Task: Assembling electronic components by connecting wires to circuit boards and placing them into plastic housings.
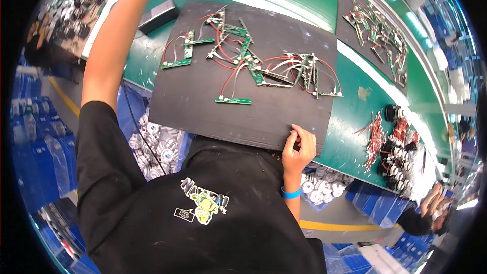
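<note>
My left arm (pixel 114 40) reaches up past the top edge of the view, so the left hand itself is out of sight. Near the front right edge of a black board (pixel 203 109) rests my right hand (pixel 300 147), a blue band at its wrist. Its fingers are loosely curled and I see nothing in them. Beyond it, on the board, several narrow green circuit boards (pixel 233 101) lie tangled together with red and white wires (pixel 218 63). One cluster (pixel 307 73) sits to the right, above my right hand.
A second black board (pixel 350 35) at the far right bears more wired circuit boards. Red wire bundles (pixel 374 139) and dark round parts (pixel 398 157) lie on the green table (pixel 350 116). A grey box (pixel 158 16) stands at left. Below the table are bags of white round parts (pixel 322 185).
</note>
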Motion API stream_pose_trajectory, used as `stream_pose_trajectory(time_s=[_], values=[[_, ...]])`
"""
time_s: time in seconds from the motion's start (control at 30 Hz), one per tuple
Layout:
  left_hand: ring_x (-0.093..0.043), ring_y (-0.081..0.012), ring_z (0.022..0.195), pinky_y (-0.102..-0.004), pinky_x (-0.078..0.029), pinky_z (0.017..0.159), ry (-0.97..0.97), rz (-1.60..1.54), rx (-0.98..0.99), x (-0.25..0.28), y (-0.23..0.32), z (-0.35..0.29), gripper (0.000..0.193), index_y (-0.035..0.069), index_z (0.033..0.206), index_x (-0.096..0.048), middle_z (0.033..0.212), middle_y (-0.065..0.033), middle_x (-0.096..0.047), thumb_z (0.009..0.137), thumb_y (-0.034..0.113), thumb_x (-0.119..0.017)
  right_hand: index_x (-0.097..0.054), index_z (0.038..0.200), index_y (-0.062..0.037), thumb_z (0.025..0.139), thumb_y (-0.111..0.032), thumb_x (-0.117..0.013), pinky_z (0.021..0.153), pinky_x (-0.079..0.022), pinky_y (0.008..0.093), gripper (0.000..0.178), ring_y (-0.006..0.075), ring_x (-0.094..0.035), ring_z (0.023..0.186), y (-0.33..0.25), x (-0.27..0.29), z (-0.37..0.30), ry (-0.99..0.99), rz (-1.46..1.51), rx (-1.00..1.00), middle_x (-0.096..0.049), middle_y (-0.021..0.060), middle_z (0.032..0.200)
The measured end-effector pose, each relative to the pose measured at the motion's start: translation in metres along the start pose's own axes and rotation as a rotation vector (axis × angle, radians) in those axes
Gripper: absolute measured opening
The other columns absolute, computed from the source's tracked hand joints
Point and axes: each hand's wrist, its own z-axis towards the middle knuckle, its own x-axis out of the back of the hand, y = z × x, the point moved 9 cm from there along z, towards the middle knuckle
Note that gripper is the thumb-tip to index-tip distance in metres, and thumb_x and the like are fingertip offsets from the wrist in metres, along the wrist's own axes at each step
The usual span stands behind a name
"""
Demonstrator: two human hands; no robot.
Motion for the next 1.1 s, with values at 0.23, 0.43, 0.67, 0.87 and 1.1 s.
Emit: stream_pose_trajectory(time_s=[0.23, 0.43, 0.67, 0.87, 1.1], values=[[-0.062, -0.0277, 0.085, -0.0351, -0.047, 0.081, 0.333, 0.224, 0.215, 0.093, -0.078, -0.179, 0.023, 0.001, 0.095, -0.064, 0.088, -0.0152, -0.065, 0.083, 0.021, -0.062, -0.066, 0.09, -0.0013, 0.081, 0.002, -0.057, 0.051, -0.038, 0.0267, 0.014, 0.016, -0.051, 0.062, -0.008, -0.009, -0.005, 0.015, -0.09, 0.072, -0.062, 0.0078, 0.08], [-0.066, -0.0288, 0.08, -0.0378, -0.049, 0.075, 0.464, -0.022, 1.044, 0.053, -0.228, -0.614, 0.036, -0.001, 0.104, -0.06, 0.077, -0.0173, -0.067, 0.094, 0.028, -0.041, -0.064, 0.092, 0.0028, 0.092, -0.011, -0.047, 0.063, -0.043, 0.0322, 0.023, 0.0214, -0.053, 0.068, -0.014, -0.007, -0.011, 0.03, -0.205, 0.089, -0.06, 0.0107, 0.08], [-0.05, -0.0407, 0.111, -0.045, -0.04, 0.095, -0.304, 0.054, 1.388, -0.171, -0.025, -0.882, 0.063, -0.005, 0.117, -0.049, 0.115, -0.0276, -0.054, 0.073, 0.033, -0.072, -0.064, 0.088, 0.0012, 0.096, -0.017, -0.04, 0.06, -0.041, 0.0334, 0.031, 0.0207, -0.048, 0.064, -0.002, -0.021, -0.006, 0.001, -0.157, 0.08, -0.054, 0.0078, 0.073], [-0.049, -0.033, 0.118, -0.0584, -0.024, 0.104, -0.707, 0.355, 1.249, -0.219, 0.022, -0.837, 0.071, 0.008, 0.128, -0.047, 0.127, -0.0185, -0.05, 0.07, 0.043, -0.071, -0.064, 0.091, -0.0011, 0.099, -0.024, -0.038, 0.062, -0.041, 0.0323, 0.036, 0.0181, -0.048, 0.066, -0.005, -0.007, -0.003, -0.031, -0.288, 0.073, -0.053, 0.0057, 0.073], [-0.061, -0.0375, 0.099, -0.0413, -0.048, 0.085, -0.651, 0.074, 1.582, -0.116, -0.057, -0.895, 0.074, 0.001, 0.107, -0.064, 0.105, -0.0211, -0.065, 0.061, 0.057, -0.073, -0.062, 0.107, -0.0017, 0.092, -0.012, -0.056, 0.067, -0.047, 0.0231, 0.019, 0.0101, -0.058, 0.074, -0.005, -0.034, 0.03, -0.324, 0.177, -0.29, -0.064, 0.005, 0.086]])
